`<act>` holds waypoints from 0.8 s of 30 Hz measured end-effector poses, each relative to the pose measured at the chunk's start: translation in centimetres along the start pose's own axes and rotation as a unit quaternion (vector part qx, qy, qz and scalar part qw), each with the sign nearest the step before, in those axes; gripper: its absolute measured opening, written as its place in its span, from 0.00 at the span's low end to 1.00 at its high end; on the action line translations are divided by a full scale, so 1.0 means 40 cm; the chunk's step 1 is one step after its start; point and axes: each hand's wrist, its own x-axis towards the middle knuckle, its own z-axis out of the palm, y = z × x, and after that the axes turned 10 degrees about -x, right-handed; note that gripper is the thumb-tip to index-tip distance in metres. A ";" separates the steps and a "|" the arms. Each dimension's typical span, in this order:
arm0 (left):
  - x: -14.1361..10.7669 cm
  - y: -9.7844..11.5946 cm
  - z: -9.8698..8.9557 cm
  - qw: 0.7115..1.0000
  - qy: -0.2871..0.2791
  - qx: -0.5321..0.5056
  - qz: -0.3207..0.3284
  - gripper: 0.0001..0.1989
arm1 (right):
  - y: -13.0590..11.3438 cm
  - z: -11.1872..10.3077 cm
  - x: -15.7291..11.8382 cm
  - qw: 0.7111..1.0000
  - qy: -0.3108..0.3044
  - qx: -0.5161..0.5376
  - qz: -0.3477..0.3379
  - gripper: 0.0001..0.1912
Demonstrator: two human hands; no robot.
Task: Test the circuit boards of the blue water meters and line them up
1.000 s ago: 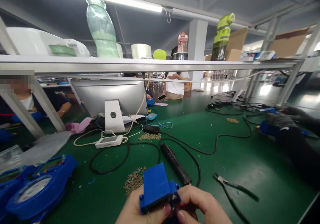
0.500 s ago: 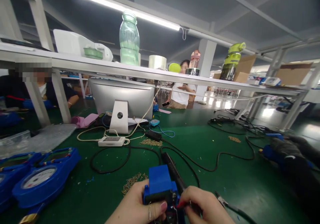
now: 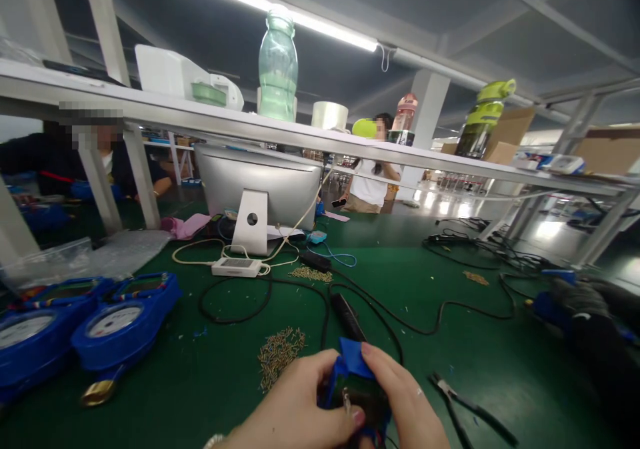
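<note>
A small blue plastic housing (image 3: pixel 356 357) with a dark inside is held low in front of me. My left hand (image 3: pixel 300 402) wraps it from the left, thumb over its near face. My right hand (image 3: pixel 407 399) closes on it from the right, index finger on the raised blue part at the top. Just beyond lies a black stick-shaped tool (image 3: pixel 346 315), partly hidden behind the housing. Loose small screws (image 3: pixel 280 355) form a pile left of it. Diagonal cutters (image 3: pixel 465 402) with dark handles lie right of my right hand, slightly spread.
Blue water meters (image 3: pixel 123 325) stand on the left. A monitor (image 3: pixel 260 175) seen from behind, a white box (image 3: pixel 237 267) and black cables (image 3: pixel 425 332) lie ahead. The shelf (image 3: pixel 230 121) carries bottles. A co-worker's dark sleeve (image 3: pixel 595 349) reaches in at right; other people are beyond.
My right hand has shifted from the housing's lower right side up onto its top and right. The housing has turned and moved slightly right. The view has swung a little left.
</note>
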 end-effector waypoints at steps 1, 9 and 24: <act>-0.009 0.014 -0.009 1.000 -0.013 0.021 0.006 0.18 | -0.001 -0.001 0.000 1.000 -0.002 0.009 0.022 0.33; -0.025 0.055 -0.134 0.957 0.056 0.283 0.037 0.16 | -0.015 0.009 -0.005 0.952 0.001 0.117 0.282 0.27; 0.004 -0.013 -0.021 0.965 0.106 0.239 0.010 0.25 | -0.011 0.004 0.004 0.991 0.078 -0.048 0.096 0.29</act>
